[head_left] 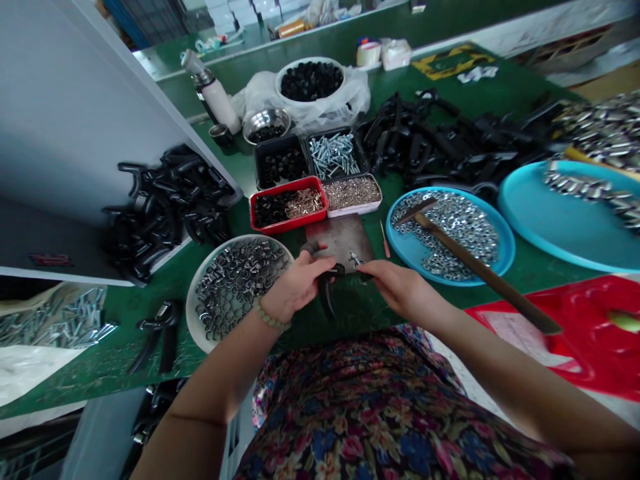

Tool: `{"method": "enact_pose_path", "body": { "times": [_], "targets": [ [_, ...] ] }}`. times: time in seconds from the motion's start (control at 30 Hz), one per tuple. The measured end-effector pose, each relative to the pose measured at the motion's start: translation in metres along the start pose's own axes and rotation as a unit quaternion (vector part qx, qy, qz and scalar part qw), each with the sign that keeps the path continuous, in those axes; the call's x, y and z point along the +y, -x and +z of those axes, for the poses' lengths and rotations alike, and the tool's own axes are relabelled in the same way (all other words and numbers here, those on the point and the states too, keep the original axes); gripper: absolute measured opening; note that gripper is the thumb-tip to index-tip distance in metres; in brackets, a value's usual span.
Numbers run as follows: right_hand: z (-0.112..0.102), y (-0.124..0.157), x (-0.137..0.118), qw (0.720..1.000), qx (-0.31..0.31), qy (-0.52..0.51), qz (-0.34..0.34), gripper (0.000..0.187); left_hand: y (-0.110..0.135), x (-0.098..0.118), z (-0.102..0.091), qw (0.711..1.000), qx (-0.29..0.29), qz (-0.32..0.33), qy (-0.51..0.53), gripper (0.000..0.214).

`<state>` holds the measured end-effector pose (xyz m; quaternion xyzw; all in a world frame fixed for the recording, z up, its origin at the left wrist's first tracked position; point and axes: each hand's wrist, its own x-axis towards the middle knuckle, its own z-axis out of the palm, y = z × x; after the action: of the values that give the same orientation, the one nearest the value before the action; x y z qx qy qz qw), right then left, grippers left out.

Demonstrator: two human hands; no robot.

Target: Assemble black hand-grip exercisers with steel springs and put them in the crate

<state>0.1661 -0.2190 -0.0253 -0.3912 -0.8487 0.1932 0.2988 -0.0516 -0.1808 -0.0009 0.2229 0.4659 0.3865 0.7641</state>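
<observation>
My left hand (295,287) is closed around a black plastic handle part (327,287), held just above the green table in front of me. My right hand (400,287) pinches a small metal piece (355,260) at the top end of that black part. Both hands meet over the near edge of a dark metal plate (343,240). A white bowl of metal rings (235,283) lies right beside my left hand.
A blue plate of nuts (450,233) carries a hammer (475,263). Small trays of screws and black parts (310,180) stand behind the plate. Black handles (165,207) are piled left and far right. A red tray (575,327) lies at right.
</observation>
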Motion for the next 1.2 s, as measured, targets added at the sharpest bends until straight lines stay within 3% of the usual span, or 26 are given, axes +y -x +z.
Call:
{"method": "enact_pose_path", "body": {
  "times": [0.07, 0.23, 0.47, 0.63, 0.73, 0.8, 0.93, 0.97, 1.1, 1.2],
  "targets": [
    [0.002, 0.0, -0.003, 1.0, 0.012, 0.028, -0.001, 0.038, -0.004, -0.009, 0.001, 0.998, 0.031, -0.009, 0.051, 0.025],
    [0.007, 0.003, -0.004, 0.996, -0.008, 0.083, 0.0, 0.042, -0.001, -0.019, 0.005, 0.976, 0.052, -0.113, 0.181, 0.007],
    [0.011, 0.006, -0.006, 0.993, -0.01, 0.112, -0.025, 0.042, 0.007, -0.026, 0.014, 0.999, 0.04, 0.008, 0.036, 0.05],
    [0.009, 0.009, -0.01, 0.997, -0.01, 0.075, -0.013, 0.039, 0.006, -0.031, 0.019, 0.999, 0.033, 0.002, 0.024, 0.037],
    [0.012, 0.008, -0.013, 0.999, 0.003, -0.02, 0.037, 0.034, 0.005, -0.035, 0.022, 1.0, 0.019, -0.004, 0.011, 0.033],
    [0.019, 0.008, -0.015, 0.982, 0.034, -0.152, 0.103, 0.027, 0.003, -0.036, 0.022, 1.0, 0.01, 0.001, -0.003, 0.033],
    [0.032, 0.012, -0.012, 0.876, 0.087, -0.432, 0.197, 0.02, 0.0, -0.032, 0.015, 0.997, -0.025, 0.03, -0.07, 0.041],
    [0.033, 0.014, -0.01, 0.874, 0.079, -0.44, 0.193, 0.02, -0.001, -0.03, 0.012, 0.994, -0.039, 0.033, -0.101, 0.043],
    [0.023, 0.021, -0.003, 0.971, -0.037, -0.227, 0.07, 0.028, -0.003, -0.025, -0.003, 0.97, -0.099, 0.047, -0.217, 0.047],
    [0.014, 0.025, 0.0, 0.992, -0.098, -0.068, -0.027, 0.039, -0.005, -0.027, -0.014, 0.956, -0.138, 0.058, -0.252, 0.049]
  ]
}}
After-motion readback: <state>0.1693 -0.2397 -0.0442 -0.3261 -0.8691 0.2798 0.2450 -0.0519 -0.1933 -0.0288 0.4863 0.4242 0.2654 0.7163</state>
